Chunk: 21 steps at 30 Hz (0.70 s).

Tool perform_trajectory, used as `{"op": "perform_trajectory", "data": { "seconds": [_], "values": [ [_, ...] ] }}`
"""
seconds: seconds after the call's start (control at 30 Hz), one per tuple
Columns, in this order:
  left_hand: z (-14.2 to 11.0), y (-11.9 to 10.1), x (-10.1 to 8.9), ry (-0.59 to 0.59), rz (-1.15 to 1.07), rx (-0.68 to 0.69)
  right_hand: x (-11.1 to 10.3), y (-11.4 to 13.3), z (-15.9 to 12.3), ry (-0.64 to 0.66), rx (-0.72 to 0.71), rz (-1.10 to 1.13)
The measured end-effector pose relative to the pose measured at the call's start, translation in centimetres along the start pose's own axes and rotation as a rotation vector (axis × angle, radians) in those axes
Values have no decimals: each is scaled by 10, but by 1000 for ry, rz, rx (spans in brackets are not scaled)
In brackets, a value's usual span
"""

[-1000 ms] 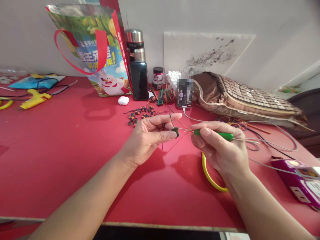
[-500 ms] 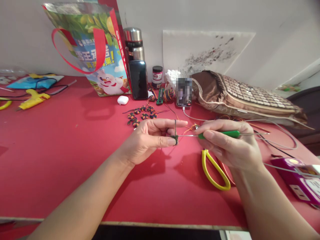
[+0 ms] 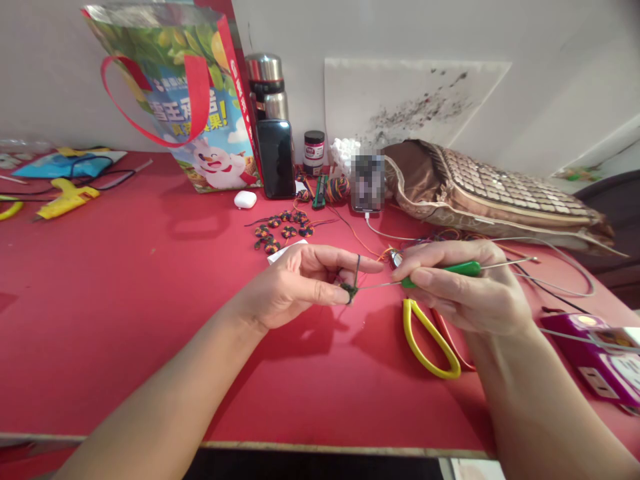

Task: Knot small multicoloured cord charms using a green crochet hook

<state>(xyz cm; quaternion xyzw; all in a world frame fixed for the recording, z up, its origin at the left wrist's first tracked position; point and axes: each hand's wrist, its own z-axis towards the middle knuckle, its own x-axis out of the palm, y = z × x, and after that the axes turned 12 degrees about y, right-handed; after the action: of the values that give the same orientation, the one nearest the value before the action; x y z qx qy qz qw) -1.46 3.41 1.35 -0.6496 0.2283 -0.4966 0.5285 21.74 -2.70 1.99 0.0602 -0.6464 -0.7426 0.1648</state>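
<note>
Between the thumb and fingers of my left hand [image 3: 310, 277] is a small dark green crochet piece [image 3: 349, 291]. A strand of dark yarn [image 3: 358, 270] runs from it up over my outstretched left index finger. My right hand [image 3: 465, 283] grips a crochet hook [image 3: 467, 269] by its green handle; the thin metal tip reaches left to the crochet piece, and a second metal end sticks out on the right. Yellow-handled scissors [image 3: 433, 350] lie beneath my right hand, their blades hidden. Multicoloured crocheted rounds [image 3: 289, 232] rest on the table beyond my left hand.
On the red table [image 3: 125, 320] stand a printed bag [image 3: 210, 113], a steel flask [image 3: 270, 80], a black phone [image 3: 277, 160] and a jar [image 3: 314, 152]. A sequined bag [image 3: 515, 183] lies back right, a purple power strip [image 3: 590, 360] at right, a yellow glue gun [image 3: 67, 198] at left.
The crochet piece and my left fingers have dropped slightly, with the index finger extending a bit further right. The hook now slants more, its tip lower. A white paper shows behind my left hand.
</note>
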Motion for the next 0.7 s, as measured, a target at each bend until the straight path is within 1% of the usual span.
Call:
{"op": "perform_trajectory", "data": {
  "seconds": [0.13, 0.27, 0.33, 0.5, 0.57, 0.7],
  "values": [
    [1, 1, -1, 8, -6, -1, 0, 3, 3, 50, 27, 41],
    [1, 3, 1, -1, 12, 15, 0, -1, 5, 45, 43, 96],
    [1, 4, 4, -46, 44, 48, 2, -6, 6, 28, 46, 148],
    [2, 3, 15, -221, 84, 170, 14, -15, 11, -15, 41, 287],
    [4, 4, 17, -288, 84, 210, 18, -16, 13, -47, 31, 313],
    [6, 5, 21, -391, 106, 248, 23, -19, 15, -82, 15, 326]
  ]
}}
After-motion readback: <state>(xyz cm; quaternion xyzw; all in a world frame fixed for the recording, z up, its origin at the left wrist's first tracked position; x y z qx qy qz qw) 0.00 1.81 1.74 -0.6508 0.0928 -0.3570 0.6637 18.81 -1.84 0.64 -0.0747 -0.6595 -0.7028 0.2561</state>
